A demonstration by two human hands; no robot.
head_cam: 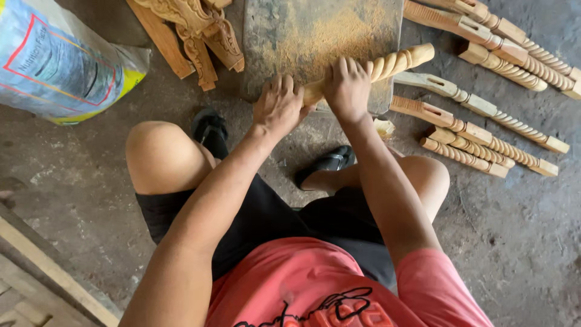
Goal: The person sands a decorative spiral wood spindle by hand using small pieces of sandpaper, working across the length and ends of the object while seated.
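Note:
A pale wooden spindle (pixel 396 62) carved in a rope twist lies across the near edge of a sawdust-covered block (pixel 290 30). My left hand (pixel 278 106) is closed around its near, lower end. My right hand (pixel 348 88) is closed over its middle, fingers wrapped across the top. The twisted end sticks out to the right past my right hand. I sit low, knees spread, feet in dark sandals (pixel 210 127) under the block.
Several more twisted spindles (pixel 484 130) lie on the concrete floor at the right. Carved ornate wooden pieces (pixel 200 30) sit at the top left. A printed plastic sack (pixel 54 60) lies at far left. Wooden planks (pixel 42 272) are at the bottom left.

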